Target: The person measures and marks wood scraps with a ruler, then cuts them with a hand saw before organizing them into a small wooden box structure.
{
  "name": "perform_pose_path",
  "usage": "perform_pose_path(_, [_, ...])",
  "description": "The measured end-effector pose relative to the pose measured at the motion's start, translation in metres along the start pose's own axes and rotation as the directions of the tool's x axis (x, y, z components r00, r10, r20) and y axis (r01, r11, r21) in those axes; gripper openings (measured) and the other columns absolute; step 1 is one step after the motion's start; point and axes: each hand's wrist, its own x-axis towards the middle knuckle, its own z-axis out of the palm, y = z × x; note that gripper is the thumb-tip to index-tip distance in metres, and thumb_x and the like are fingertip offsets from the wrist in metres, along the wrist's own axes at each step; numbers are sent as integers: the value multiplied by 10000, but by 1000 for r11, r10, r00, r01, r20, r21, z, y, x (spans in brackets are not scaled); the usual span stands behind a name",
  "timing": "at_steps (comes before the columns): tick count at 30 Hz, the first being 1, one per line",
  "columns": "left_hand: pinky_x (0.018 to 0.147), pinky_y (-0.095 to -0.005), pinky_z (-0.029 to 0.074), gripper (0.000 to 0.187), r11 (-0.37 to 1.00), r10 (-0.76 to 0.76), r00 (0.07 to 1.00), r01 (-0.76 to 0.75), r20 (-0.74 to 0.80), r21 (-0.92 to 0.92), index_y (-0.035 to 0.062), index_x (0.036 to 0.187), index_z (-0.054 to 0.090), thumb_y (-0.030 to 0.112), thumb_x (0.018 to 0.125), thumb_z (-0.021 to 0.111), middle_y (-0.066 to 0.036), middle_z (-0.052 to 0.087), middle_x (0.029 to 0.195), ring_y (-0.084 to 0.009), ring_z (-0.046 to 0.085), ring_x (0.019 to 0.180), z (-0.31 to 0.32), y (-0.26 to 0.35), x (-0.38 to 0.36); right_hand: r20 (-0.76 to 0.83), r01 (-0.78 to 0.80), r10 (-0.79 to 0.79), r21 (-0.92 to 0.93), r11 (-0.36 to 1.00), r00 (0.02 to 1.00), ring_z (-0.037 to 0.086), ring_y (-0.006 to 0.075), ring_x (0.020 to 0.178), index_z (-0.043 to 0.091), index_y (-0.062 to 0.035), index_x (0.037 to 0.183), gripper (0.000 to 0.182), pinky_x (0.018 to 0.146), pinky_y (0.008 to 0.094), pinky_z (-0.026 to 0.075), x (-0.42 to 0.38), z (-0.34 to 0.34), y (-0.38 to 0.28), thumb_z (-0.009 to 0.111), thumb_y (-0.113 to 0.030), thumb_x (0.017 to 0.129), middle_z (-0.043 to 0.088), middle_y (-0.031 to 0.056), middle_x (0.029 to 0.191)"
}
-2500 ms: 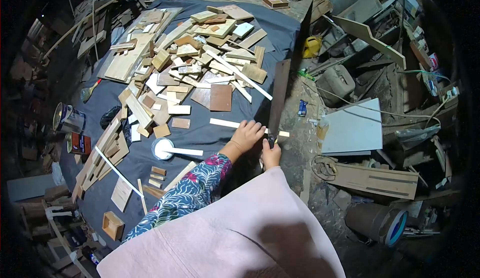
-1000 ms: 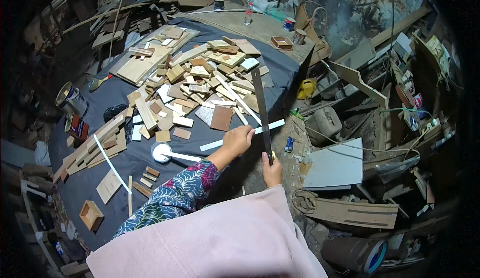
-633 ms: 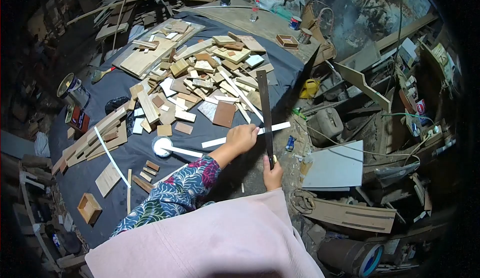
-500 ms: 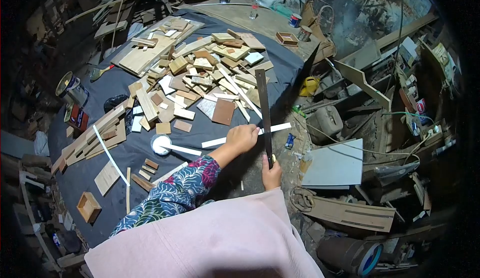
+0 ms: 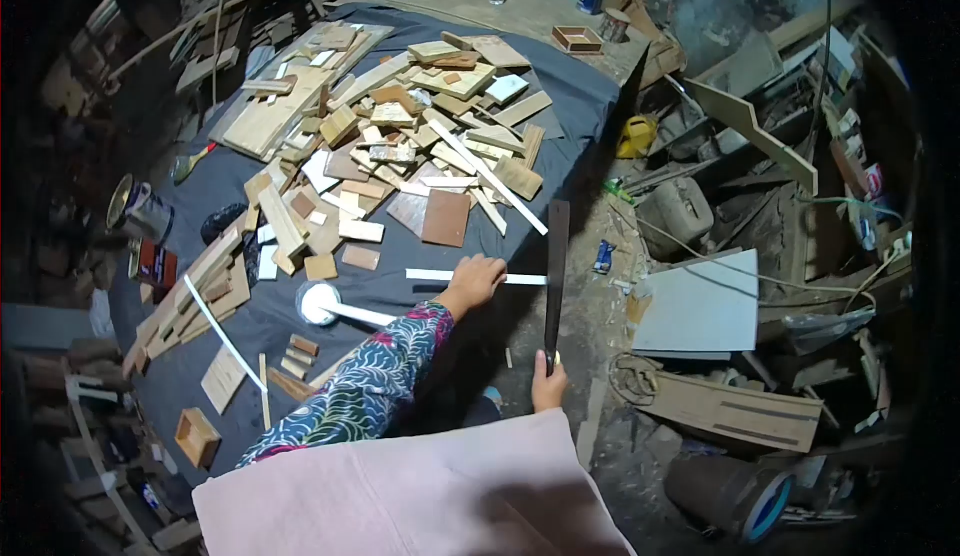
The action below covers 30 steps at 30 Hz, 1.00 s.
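Note:
My left hand (image 5: 476, 286) is closed over a thin white wooden strip (image 5: 428, 275) at the edge of the cloth-covered table. To the right, my right hand (image 5: 548, 388) grips the lower end of a handsaw (image 5: 556, 281), its long dark blade pointing away from me. The blade crosses the view at the strip's right end. Just left of my left forearm, a round tub of white stuff (image 5: 319, 303) has a white stick (image 5: 362, 314) lying across its rim.
A big heap of wood offcuts (image 5: 400, 146) covers the table's middle. Small wooden boxes sit at the near left (image 5: 197, 437) and far right (image 5: 577, 40). Paint cans (image 5: 141, 208) stand at the left edge. Boards, a jerrycan (image 5: 675, 214) and a barrel (image 5: 725, 496) clutter the right side.
The saw has come lower and nearer to me with my right hand. The strip's end that stuck out right of the blade no longer shows. The camera view has shifted slightly.

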Motion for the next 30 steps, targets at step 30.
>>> perform_pose_path(30, [660,-335,316,115,969,73,986,-107,-152,-223,94,673,536,188,683,603,-33,481,692,-223,466,718,59,-43,48,-225,51,-40,44,998,974,514,426,690,487,56,886,406,599,438,401,76,169,42,509,-338,791,536,261,726])
